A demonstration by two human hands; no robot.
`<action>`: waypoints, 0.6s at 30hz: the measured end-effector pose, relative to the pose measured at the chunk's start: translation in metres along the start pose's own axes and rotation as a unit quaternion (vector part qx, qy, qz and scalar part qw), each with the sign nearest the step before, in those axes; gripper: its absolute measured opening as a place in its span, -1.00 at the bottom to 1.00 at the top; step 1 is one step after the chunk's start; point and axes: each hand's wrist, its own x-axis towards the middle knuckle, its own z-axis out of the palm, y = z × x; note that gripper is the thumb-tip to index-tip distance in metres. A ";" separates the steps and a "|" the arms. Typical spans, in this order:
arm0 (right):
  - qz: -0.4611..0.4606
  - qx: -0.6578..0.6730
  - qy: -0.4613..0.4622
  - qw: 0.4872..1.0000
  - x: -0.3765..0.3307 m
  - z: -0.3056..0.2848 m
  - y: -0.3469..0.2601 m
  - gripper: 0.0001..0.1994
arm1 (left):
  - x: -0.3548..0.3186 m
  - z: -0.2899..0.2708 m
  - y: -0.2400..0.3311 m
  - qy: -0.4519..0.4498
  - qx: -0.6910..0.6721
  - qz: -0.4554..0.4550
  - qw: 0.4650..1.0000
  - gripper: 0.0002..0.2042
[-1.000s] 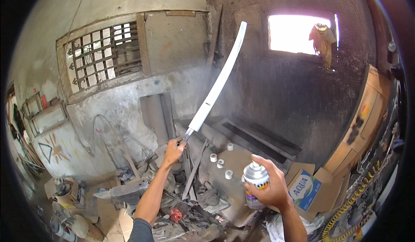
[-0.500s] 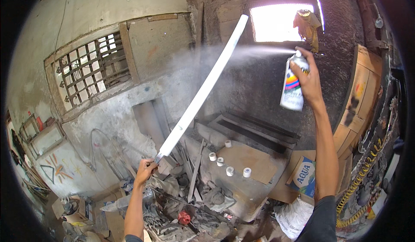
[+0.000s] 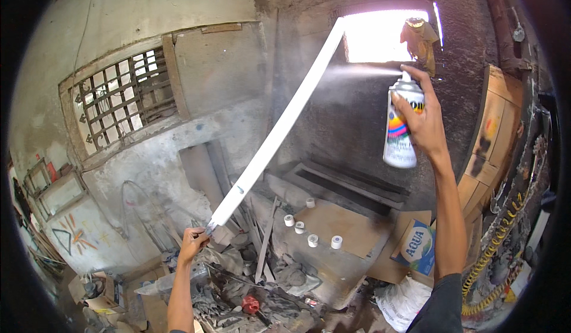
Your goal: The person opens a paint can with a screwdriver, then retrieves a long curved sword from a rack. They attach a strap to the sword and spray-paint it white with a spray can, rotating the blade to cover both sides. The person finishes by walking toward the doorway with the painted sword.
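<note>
My left hand (image 3: 192, 243) grips the lower end of a long white curved strip (image 3: 279, 128) and holds it slanting up to the right, its tip near the bright window opening (image 3: 380, 35). My right hand (image 3: 423, 119) is raised high and wrapped around a white spray can (image 3: 402, 126), one finger on its nozzle. A fine mist leaves the can leftward toward the strip's upper part.
A dusty workbench (image 3: 333, 226) below carries several small white caps (image 3: 309, 229) and scrap. A cardboard box (image 3: 416, 247) and a white bag (image 3: 401, 300) lie at lower right. A barred window (image 3: 122, 98) sits on the left wall; wooden boards (image 3: 491, 148) lean at right.
The strip has tilted and risen further toward the window. My right hand with the can went from low beside me to high up, and mist now streams from the can.
</note>
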 end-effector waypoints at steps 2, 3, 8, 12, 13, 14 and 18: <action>0.017 -0.021 0.020 0.999 0.019 -0.003 0.012 -0.47 | -0.003 0.000 0.001 0.010 0.015 -0.004 1.000 -0.83; -0.012 -0.021 0.027 0.999 0.028 -0.005 0.016 -0.47 | -0.006 0.000 0.001 0.018 0.037 -0.011 0.999 -0.83; -0.038 -0.071 0.093 0.992 0.083 -0.018 0.019 -0.44 | -0.022 -0.003 0.001 0.025 0.006 -0.009 1.000 -0.85; -0.042 -0.099 0.196 0.975 0.146 -0.036 0.021 -0.33 | -0.033 -0.011 -0.005 0.024 -0.012 0.005 1.000 -0.82; -0.038 -0.120 0.237 0.963 0.160 -0.038 0.025 -0.33 | -0.034 -0.013 -0.008 0.019 -0.023 0.004 1.000 -0.81; -0.042 -0.139 0.236 0.961 0.168 -0.040 0.029 -0.32 | -0.034 -0.014 -0.011 0.009 -0.025 0.023 0.999 -0.77; -0.045 -0.159 0.183 0.969 0.158 -0.028 0.031 -0.33 | -0.031 -0.013 -0.023 0.011 -0.016 0.030 0.999 -0.70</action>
